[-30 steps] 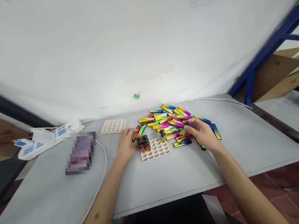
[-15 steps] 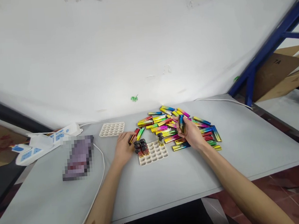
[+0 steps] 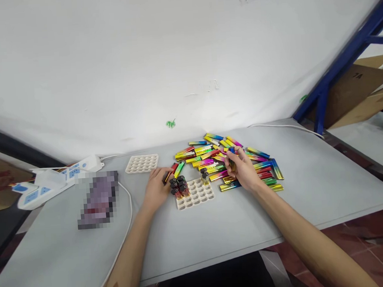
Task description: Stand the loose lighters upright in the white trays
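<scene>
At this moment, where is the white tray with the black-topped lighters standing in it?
In the head view, the white tray lies between the left hand and the right hand, at the near left side of the heap of shiny pieces.

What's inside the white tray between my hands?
In the tray, black-topped pieces stand clustered at the left end, with others near the far right corner. Their bottom ends and the holes under them are covered.

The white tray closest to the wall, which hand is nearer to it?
Left. The left hand is just in front of the right end of the white tray; the right hand is farther off to the right, at the pile of shiny pieces.
</scene>
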`<action>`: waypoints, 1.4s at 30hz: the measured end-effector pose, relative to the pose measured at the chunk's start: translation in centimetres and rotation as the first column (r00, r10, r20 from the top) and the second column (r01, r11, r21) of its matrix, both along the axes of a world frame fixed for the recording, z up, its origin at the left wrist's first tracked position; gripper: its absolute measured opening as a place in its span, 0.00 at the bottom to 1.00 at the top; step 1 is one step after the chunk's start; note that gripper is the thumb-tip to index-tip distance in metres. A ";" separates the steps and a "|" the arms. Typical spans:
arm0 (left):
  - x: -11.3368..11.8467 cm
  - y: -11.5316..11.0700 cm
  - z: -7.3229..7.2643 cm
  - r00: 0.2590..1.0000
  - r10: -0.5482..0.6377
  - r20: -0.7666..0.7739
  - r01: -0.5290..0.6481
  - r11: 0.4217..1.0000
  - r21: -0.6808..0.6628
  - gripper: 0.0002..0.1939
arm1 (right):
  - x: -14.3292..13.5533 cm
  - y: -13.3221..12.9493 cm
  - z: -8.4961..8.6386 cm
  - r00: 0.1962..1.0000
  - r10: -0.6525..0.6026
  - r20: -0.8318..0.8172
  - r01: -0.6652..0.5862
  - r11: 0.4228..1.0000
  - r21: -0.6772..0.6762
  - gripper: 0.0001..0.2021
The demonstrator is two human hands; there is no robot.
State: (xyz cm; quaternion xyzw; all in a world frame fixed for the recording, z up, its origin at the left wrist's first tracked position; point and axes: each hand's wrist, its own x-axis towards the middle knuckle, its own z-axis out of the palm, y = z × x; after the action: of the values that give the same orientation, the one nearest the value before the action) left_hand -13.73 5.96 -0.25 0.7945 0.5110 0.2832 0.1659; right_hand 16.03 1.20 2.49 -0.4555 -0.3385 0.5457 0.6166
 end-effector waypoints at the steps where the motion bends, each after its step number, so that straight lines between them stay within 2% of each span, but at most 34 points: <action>1: 0.0 0.0 -0.1 1.000 0.001 0.000 -0.001 1.000 0.001 0.11 | 0.1 0.1 -0.1 1.000 -0.002 -0.011 0.002 1.000 0.001 0.19; 6: -0.1 0.2 -0.3 1.000 -0.007 0.001 0.007 1.000 0.009 0.12 | 0.5 0.4 -0.2 0.995 0.037 -0.087 -0.036 0.999 0.013 0.29; 13: -0.1 0.2 -0.3 1.000 -0.007 -0.003 0.007 1.000 0.002 0.12 | 0.5 0.4 0.1 0.990 0.061 -0.128 -0.065 0.998 -0.024 0.29; 16: -0.1 0.1 -0.1 1.000 -0.010 -0.005 0.010 1.000 -0.003 0.12 | 0.4 0.3 0.0 0.995 0.053 -0.081 -0.052 0.999 0.016 0.29; 22: 0.0 0.0 0.1 1.000 -0.005 -0.011 0.004 1.000 -0.009 0.12 | 0.4 0.2 -0.5 0.993 -0.045 0.109 0.033 0.994 0.107 0.26; 25: 0.0 0.0 0.1 1.000 -0.003 -0.014 0.003 1.000 -0.010 0.11 | 0.5 0.1 -0.4 1.000 0.011 0.016 -0.012 0.997 0.078 0.25; 31: 0.1 -0.1 0.2 1.000 -0.001 -0.014 0.001 1.000 -0.012 0.11 | 0.5 -0.2 0.4 0.974 0.173 -0.146 -0.175 0.985 0.000 0.31; 36: 0.1 -0.2 0.3 1.000 -0.003 -0.012 0.003 1.000 -0.017 0.12 | 0.5 -0.2 0.9 0.959 0.156 -0.238 -0.186 0.977 -0.107 0.28; 42: 0.1 -0.1 0.3 1.000 -0.006 -0.009 0.006 1.000 -0.021 0.12 | 0.4 -0.3 1.4 0.954 0.120 -0.274 -0.159 0.979 -0.124 0.26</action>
State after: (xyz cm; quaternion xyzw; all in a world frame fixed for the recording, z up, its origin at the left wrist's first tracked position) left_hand -13.60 5.84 0.05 0.7956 0.5121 0.2738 0.1727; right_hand 16.44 0.95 3.86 -0.3966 -0.2439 0.6671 0.5815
